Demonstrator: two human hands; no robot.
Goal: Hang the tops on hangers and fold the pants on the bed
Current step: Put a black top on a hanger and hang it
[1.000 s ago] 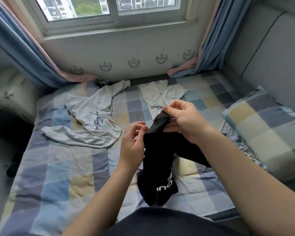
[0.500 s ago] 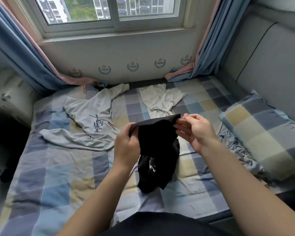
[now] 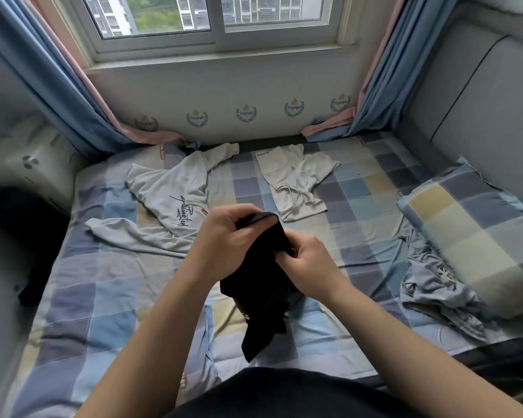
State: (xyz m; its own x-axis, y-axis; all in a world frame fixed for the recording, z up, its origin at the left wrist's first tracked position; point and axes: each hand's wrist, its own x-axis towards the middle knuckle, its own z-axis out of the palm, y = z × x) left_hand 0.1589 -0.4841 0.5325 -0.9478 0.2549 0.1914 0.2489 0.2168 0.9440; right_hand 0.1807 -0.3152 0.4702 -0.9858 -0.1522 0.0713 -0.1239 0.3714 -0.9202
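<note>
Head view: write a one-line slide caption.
Left hand and right hand grip a black garment over the checked bed; grey printed top and cream garment lie beyond.

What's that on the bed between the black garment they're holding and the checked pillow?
In the head view, a crumpled blue-grey garment lies at the edge of the pillow, to the right of the black garment.

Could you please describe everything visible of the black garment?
The black garment looks like soft matte fabric, bunched rather than spread. The left hand grips its upper edge, where a band-like hem shows; the right hand pinches it just below. The rest hangs in a crumpled bundle above the checked bed; whether its tip touches it is unclear.
</note>
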